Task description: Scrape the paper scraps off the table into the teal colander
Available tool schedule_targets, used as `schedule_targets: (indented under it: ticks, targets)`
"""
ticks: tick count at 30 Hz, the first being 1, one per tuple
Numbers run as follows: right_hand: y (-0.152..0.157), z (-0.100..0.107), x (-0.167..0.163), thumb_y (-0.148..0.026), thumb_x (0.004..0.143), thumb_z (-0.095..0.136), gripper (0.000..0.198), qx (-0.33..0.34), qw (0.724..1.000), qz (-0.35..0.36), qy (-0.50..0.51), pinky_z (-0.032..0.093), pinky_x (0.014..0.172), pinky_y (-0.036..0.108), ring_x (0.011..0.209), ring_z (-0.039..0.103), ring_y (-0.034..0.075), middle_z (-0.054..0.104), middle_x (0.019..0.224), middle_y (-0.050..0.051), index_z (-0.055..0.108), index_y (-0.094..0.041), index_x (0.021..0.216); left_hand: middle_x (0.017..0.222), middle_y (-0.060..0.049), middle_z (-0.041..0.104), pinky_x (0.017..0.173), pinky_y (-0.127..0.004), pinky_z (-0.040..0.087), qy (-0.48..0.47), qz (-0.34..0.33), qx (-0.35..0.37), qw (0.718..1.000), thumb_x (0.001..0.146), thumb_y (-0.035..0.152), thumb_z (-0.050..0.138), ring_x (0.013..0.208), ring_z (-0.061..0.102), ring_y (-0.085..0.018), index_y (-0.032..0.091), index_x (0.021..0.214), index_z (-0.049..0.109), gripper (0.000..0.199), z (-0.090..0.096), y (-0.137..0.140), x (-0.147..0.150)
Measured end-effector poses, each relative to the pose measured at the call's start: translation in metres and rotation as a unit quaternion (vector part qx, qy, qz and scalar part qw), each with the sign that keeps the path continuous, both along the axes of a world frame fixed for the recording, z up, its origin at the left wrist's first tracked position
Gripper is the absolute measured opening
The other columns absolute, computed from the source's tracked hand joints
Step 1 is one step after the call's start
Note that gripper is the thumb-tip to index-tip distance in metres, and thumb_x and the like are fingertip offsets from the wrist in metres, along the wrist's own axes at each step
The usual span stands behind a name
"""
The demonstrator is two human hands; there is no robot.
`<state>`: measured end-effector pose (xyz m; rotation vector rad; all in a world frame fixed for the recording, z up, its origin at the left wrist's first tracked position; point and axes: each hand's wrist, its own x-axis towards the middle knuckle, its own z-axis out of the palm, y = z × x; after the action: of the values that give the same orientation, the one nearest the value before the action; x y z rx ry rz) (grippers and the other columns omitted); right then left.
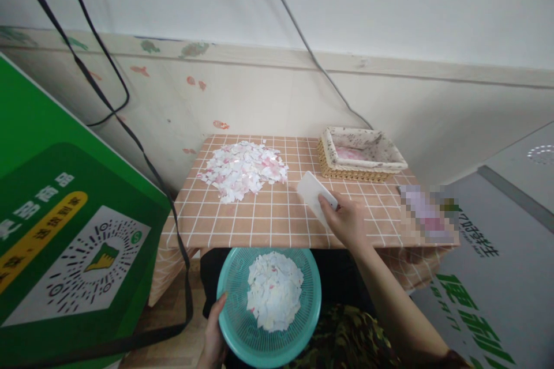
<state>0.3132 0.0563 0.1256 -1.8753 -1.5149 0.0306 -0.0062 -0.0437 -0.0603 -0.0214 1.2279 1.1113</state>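
Pile (246, 170) of paper scraps on table (277, 222), ten o'clock from right hand (347, 220), which is nearer than left hand (213, 331). Right hand pinches white card (310, 190), thumb on top; card's long axis runs roughly eleven to five, far end near pile but apart. Whether card touches table: hard to judge. Forearm reaches in from five o'clock. Left hand grips basin (314, 294) at rim's nine o'clock; more scraps (274, 294) inside. Basket (363, 175) one o'clock from right hand.

Green-brown camouflage garment (350, 334); black trousers (335, 277)
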Motion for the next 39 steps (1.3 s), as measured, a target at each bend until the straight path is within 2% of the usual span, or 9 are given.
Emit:
schedule_targets:
  ticks: [5, 9, 15, 18, 22, 28, 34, 36, 39]
  targets:
    - [0.000, 0.002, -0.001, -0.041, 0.087, 0.047, 0.034, 0.013, 0.999, -0.028, -0.014, 0.033, 0.051, 0.025, 0.049, 0.054, 0.015, 0.063, 0.058, 0.003, 0.071, -0.017, 0.088, 0.073, -0.007, 0.076, 0.085, -0.044, 0.051, 0.005, -0.006, 0.003, 1.000, 0.051, 0.036, 0.079, 0.084, 0.069, -0.034, 0.016, 0.072, 0.076, 0.029, 0.002, 0.000, 0.001]
    - [-0.002, -0.001, -0.008, -0.040, 0.087, 0.048, 0.032, 0.009, 1.000, 0.002, 0.015, 0.035, 0.051, 0.024, 0.049, 0.055, 0.014, 0.064, 0.060, 0.003, 0.071, -0.018, 0.087, 0.071, -0.008, 0.075, 0.087, -0.047, 0.050, 0.019, -0.007, -0.008, 1.000, 0.050, 0.035, 0.077, 0.088, 0.068, -0.037, 0.015, 0.071, 0.076, 0.029, 0.003, 0.001, 0.001]
    - [0.005, -0.013, -0.017, -0.040, 0.089, 0.046, 0.033, 0.030, 0.999, -0.024, 0.011, 0.037, 0.051, 0.025, 0.052, 0.057, 0.016, 0.064, 0.060, 0.004, 0.070, -0.017, 0.089, 0.068, -0.005, 0.075, 0.085, -0.046, 0.051, 0.026, -0.001, -0.011, 1.000, 0.047, 0.036, 0.079, 0.084, 0.069, -0.035, 0.017, 0.069, 0.075, 0.028, 0.000, 0.001, -0.001]
    - [0.014, -0.020, -0.021, -0.038, 0.091, 0.044, 0.034, 0.027, 1.000, -0.012, 0.000, 0.039, 0.054, 0.026, 0.057, 0.061, 0.018, 0.068, 0.069, 0.007, 0.070, -0.017, 0.095, 0.073, -0.006, 0.076, 0.086, -0.046, 0.050, 0.024, 0.003, -0.006, 1.000, 0.049, 0.037, 0.079, 0.085, 0.068, -0.034, 0.017, 0.071, 0.075, 0.031, -0.005, 0.000, -0.002]
    - [0.017, -0.027, -0.028, -0.035, 0.092, 0.041, 0.034, 0.024, 0.999, 0.025, -0.018, 0.041, 0.056, 0.027, 0.062, 0.064, 0.019, 0.071, 0.075, 0.008, 0.068, -0.017, 0.104, 0.080, -0.008, 0.076, 0.086, -0.048, 0.050, 0.022, 0.008, 0.006, 1.000, 0.052, 0.038, 0.078, 0.087, 0.068, -0.035, 0.016, 0.077, 0.076, 0.034, -0.008, -0.002, -0.001]
    - [0.001, -0.040, -0.045, -0.026, 0.092, 0.042, 0.033, 0.034, 0.992, 0.119, -0.039, 0.046, 0.060, 0.027, 0.066, 0.067, 0.018, 0.072, 0.082, 0.008, 0.063, -0.017, 0.115, 0.079, -0.009, 0.076, 0.085, -0.049, 0.050, 0.021, 0.001, 0.013, 1.000, 0.053, 0.038, 0.077, 0.090, 0.067, -0.037, 0.014, 0.080, 0.075, 0.035, -0.001, -0.003, 0.002]
    - [-0.001, -0.032, -0.069, -0.018, 0.091, 0.041, 0.036, 0.026, 0.963, 0.269, 0.000, 0.052, 0.070, 0.030, 0.082, 0.068, 0.018, 0.071, 0.100, 0.008, 0.059, -0.020, 0.121, 0.072, -0.007, 0.075, 0.083, -0.046, 0.052, 0.014, 0.001, -0.003, 1.000, 0.053, 0.034, 0.077, 0.081, 0.069, -0.034, 0.016, 0.072, 0.074, 0.027, 0.005, 0.000, 0.005]
    - [0.000, -0.025, -0.062, -0.017, 0.090, 0.042, 0.036, 0.023, 0.956, 0.292, 0.021, 0.053, 0.072, 0.030, 0.084, 0.068, 0.017, 0.072, 0.101, 0.006, 0.059, -0.021, 0.121, 0.070, -0.007, 0.075, 0.083, -0.046, 0.052, 0.025, 0.005, -0.004, 1.000, 0.053, 0.033, 0.076, 0.080, 0.070, -0.033, 0.016, 0.072, 0.074, 0.025, 0.005, 0.000, 0.006]
    - [-0.006, -0.017, -0.030, -0.018, 0.090, 0.045, 0.034, 0.035, 0.957, 0.285, 0.047, 0.054, 0.073, 0.031, 0.084, 0.068, 0.017, 0.072, 0.099, 0.005, 0.061, -0.023, 0.119, 0.073, -0.007, 0.075, 0.085, -0.045, 0.051, 0.042, 0.010, -0.004, 0.999, 0.056, 0.033, 0.075, 0.080, 0.070, -0.032, 0.016, 0.075, 0.074, 0.026, 0.003, 0.002, 0.006]
